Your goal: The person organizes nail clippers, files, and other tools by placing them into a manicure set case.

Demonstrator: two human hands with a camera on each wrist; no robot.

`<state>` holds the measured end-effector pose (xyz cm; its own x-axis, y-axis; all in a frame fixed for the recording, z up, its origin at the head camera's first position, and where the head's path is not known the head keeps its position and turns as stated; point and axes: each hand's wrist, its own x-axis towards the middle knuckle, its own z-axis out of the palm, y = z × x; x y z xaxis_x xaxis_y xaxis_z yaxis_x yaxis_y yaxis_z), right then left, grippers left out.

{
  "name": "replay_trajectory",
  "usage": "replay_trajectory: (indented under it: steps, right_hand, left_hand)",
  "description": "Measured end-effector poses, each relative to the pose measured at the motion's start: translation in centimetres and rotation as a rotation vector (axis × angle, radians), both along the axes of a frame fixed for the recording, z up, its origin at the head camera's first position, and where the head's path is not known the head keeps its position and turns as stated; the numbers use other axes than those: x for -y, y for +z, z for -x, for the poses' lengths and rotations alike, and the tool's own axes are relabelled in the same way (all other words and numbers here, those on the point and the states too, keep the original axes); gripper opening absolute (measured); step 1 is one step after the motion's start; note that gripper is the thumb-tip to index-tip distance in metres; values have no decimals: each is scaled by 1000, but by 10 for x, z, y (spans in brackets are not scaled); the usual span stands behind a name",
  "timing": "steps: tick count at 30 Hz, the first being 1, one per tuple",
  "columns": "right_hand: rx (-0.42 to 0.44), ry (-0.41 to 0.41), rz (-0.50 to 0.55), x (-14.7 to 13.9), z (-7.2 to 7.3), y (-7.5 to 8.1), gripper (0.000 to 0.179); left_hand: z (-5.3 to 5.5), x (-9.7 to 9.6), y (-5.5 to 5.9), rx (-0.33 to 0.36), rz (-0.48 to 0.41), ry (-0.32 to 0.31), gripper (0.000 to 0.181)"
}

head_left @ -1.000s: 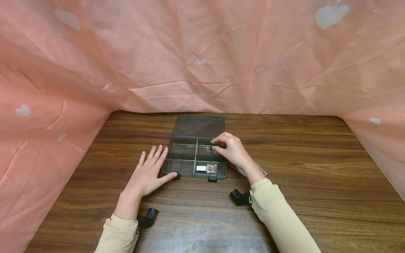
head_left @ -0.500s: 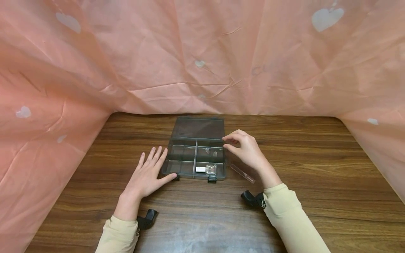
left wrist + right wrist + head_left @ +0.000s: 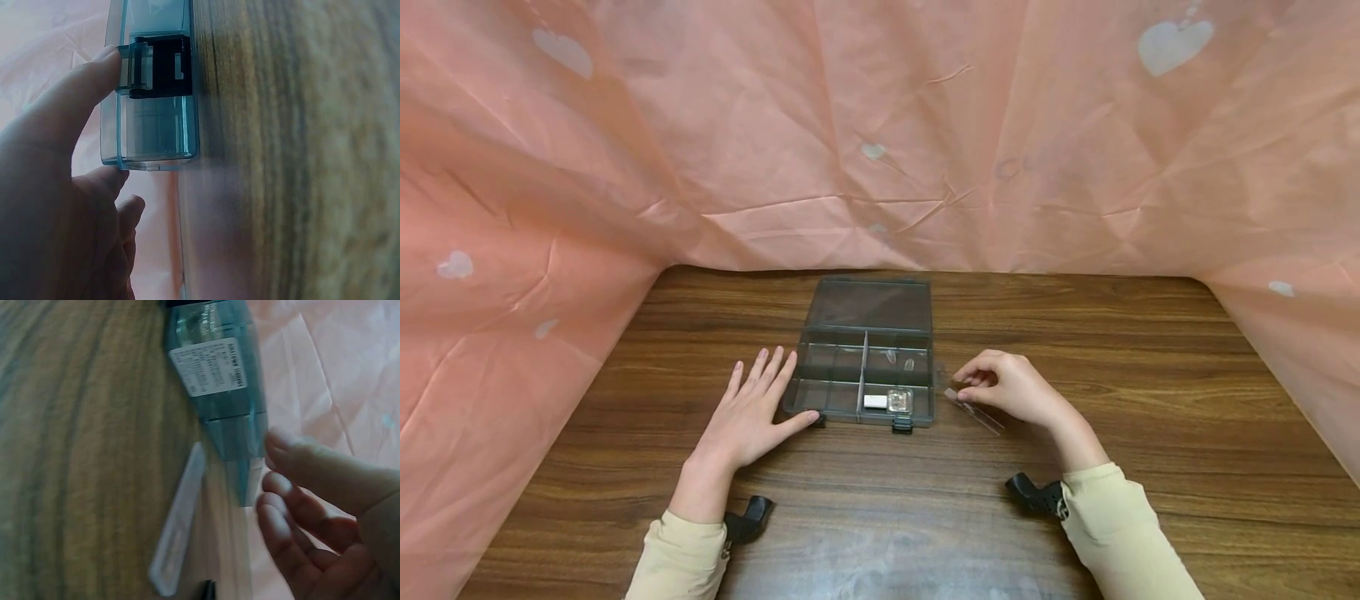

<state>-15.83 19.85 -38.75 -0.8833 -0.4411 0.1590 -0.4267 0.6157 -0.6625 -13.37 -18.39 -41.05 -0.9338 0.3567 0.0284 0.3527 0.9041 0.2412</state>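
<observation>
A grey see-through compartment box (image 3: 861,419) lies with its lid (image 3: 872,304) folded back. My left hand (image 3: 745,421) is spread at its left, fingertips at the side wall and thumb at a front latch (image 3: 159,65). In the right compartments are two small clear oval pieces (image 3: 891,356), a white block (image 3: 876,402) and a clear square case (image 3: 899,402). To the right of the box, my right hand (image 3: 1011,387) hovers with loosely bent fingers over a narrow clear strip (image 3: 178,525). The strip lies on the table; in the right wrist view the fingers stand apart from it.
The wood-grain table (image 3: 1150,375) extends on all sides of the box. Pink cloth with white hearts (image 3: 880,167) hangs around its back and sides. A printed label (image 3: 209,365) is stuck on the box's right wall. Each wrist carries a black device (image 3: 1037,493).
My right hand has drawn back from over the right compartments, moving right and toward me to the strip. Both oval pieces now show in the box. The left hand has stayed put.
</observation>
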Motion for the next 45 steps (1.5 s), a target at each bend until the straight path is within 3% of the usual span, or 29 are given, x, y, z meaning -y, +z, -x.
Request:
replay_trajectory:
  steps: [5, 14, 28, 45]
  right_hand:
    - [75, 22, -42, -4, -3, -9, 21]
    - [103, -2, -94, -5, -4, -13, 22]
    - [61, -10, -103, -2, -6, -16, 9]
    - [-8, -43, -141, -2, -6, -17, 12]
  left_hand:
    - [0, 0, 0, 3, -3, 0, 97]
    - [-1, 0, 0, 0, -4, 0, 97]
    - [-1, -1, -1, 4, 0, 3, 97]
    - [-1, 0, 1, 4, -6, 2, 97]
